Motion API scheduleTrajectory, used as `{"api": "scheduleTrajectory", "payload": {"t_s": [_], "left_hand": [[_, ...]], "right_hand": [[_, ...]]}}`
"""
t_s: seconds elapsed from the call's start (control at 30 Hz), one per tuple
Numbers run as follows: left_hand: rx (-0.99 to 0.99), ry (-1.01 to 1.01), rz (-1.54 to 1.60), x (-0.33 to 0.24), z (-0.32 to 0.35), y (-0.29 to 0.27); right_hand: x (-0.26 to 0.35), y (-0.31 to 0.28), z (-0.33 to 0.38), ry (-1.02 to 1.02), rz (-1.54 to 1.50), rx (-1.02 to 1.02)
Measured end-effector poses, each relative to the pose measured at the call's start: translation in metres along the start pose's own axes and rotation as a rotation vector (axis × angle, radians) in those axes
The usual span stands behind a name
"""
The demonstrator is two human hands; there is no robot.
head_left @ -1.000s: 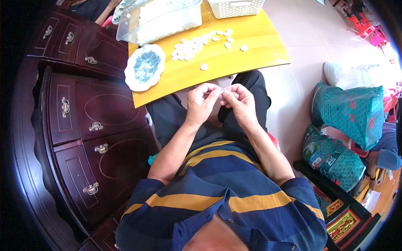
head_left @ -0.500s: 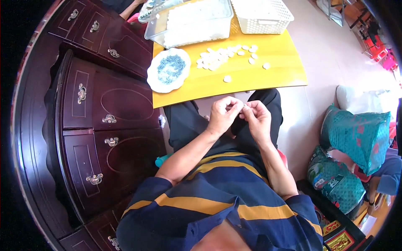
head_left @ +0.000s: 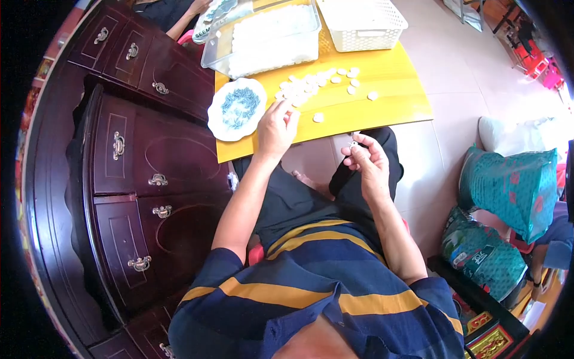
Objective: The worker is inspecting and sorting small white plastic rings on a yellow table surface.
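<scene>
At the upper middle of the frame we have the table (head_left: 391,107), with the tub (head_left: 214,52) at its far left and the basket (head_left: 372,42) just right of that. Nearer, the dish (head_left: 216,122) holds slivers (head_left: 239,106); discs (head_left: 308,85) lie to its right. Our left hand (head_left: 276,131) reaches over the table's near edge, beside the discs; our right hand (head_left: 369,160) is short of it. The cabinet (head_left: 176,157) fills the left; two bags (head_left: 508,185) sit far right.
</scene>
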State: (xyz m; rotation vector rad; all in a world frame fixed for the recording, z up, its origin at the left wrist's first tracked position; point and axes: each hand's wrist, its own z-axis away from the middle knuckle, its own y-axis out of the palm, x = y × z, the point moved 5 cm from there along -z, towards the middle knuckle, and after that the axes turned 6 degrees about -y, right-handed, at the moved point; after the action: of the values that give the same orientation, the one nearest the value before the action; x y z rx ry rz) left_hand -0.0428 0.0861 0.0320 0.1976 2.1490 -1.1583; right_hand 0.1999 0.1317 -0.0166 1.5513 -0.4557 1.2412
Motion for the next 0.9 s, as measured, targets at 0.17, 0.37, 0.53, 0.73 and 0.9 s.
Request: {"api": "scheduleTrajectory", "payload": {"t_s": [0.17,0.37,0.53,0.73,0.9], "left_hand": [[-0.041,0.208,-0.281,0.000,-0.002,0.010],[-0.003,0.157,-0.230,0.010,0.017,0.010],[-0.031,0.118,-0.201,0.009,0.014,0.004],[0.020,0.144,-0.220,0.017,0.011,0.007],[0.014,0.172,-0.224,0.014,0.012,0.006]], "right_hand": [[-0.007,-0.011,-0.003,0.034,-0.022,-0.025],[-0.009,-0.015,-0.005,0.067,-0.022,-0.058],[-0.010,-0.010,-0.004,0.126,-0.042,-0.014],[-0.008,-0.008,-0.003,0.128,0.006,0.049],[-0.009,-0.005,-0.003,0.123,-0.038,0.077]]}}
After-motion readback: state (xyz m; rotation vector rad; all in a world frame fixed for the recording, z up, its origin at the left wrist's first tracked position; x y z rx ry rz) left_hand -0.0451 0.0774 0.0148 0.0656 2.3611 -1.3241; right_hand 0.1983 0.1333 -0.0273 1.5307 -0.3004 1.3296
